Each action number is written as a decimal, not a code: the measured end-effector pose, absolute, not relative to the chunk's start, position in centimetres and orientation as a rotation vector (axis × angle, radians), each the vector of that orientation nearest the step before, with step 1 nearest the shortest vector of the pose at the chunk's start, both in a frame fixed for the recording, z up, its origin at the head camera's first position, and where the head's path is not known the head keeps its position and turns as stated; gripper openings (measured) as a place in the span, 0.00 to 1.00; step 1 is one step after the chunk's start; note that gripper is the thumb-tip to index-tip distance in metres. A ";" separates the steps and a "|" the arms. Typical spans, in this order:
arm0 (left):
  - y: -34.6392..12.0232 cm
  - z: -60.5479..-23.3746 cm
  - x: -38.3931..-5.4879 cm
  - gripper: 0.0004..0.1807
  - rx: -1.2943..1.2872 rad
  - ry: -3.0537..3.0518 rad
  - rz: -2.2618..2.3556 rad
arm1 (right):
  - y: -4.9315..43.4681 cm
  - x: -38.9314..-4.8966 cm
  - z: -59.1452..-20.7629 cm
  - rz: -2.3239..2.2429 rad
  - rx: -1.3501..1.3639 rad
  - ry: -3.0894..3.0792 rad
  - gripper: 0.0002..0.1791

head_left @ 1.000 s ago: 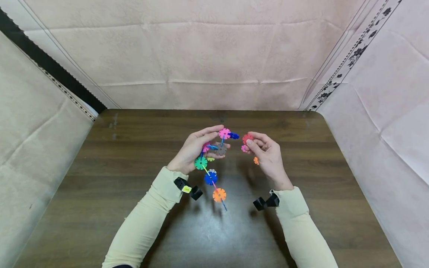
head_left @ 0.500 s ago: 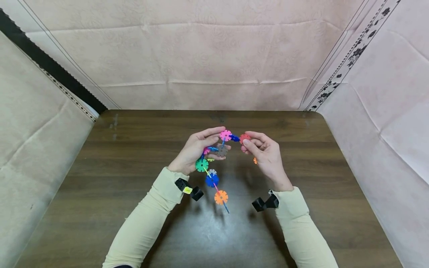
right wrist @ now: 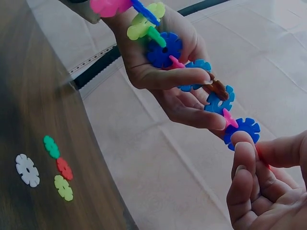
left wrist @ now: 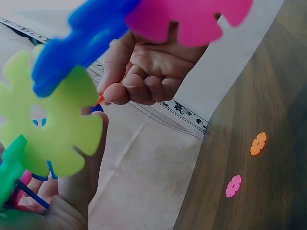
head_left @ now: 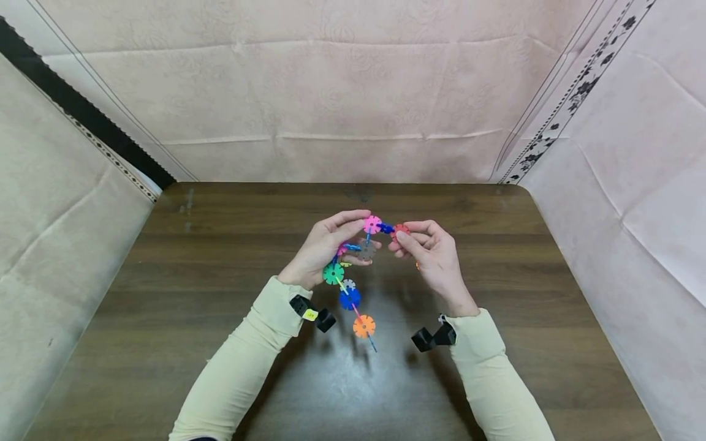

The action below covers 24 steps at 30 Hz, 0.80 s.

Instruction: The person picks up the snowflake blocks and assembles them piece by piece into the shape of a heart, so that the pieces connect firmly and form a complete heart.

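A chain of notched plastic snowflake discs runs over my left hand (head_left: pixel 330 245), which holds it. A green disc (head_left: pixel 333 274), a blue disc (head_left: pixel 350 298) and an orange disc (head_left: pixel 364 326) trail from it towards the front. Close to its far end are a pink disc (head_left: pixel 372 225) and a dark blue disc (right wrist: pixel 247 128). My right hand (head_left: pixel 438 260) pinches a red disc (head_left: pixel 399 231) between thumb and fingers, its edge against that dark blue disc. Whether their notches interlock cannot be told. In the right wrist view the fingers mostly hide the red disc.
On the wooden table (head_left: pixel 220 318), loose orange (left wrist: pixel 258 143) and pink (left wrist: pixel 233 186) discs lie below the right hand. White (right wrist: pixel 28 170), green (right wrist: pixel 51 147), red (right wrist: pixel 64 168) and yellow-green (right wrist: pixel 63 188) discs lie there too. Pale cloth (head_left: pixel 353 92) surrounds the table.
My right hand has moved left with the red disc, from apart to meeting the dark blue disc. The left hand and chain have shifted slightly right and down.
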<state>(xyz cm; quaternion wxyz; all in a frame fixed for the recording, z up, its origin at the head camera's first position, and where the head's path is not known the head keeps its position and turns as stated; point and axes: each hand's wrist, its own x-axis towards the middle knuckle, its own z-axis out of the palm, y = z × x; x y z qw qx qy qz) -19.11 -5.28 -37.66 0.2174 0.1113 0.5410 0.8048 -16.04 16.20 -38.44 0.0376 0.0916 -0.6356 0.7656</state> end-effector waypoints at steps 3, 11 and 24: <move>-5.2 -37.7 -19.1 0.21 0.310 1.520 2.230 | 16.2 -16.0 -38.4 2.337 0.285 -1.967 0.14; -5.0 -37.8 -19.0 0.20 0.334 1.600 2.198 | 16.1 -15.8 -38.0 2.269 0.297 -2.032 0.14; -5.0 -37.8 -19.1 0.23 0.315 1.550 2.202 | 16.1 -16.0 -38.3 2.228 0.304 -2.073 0.17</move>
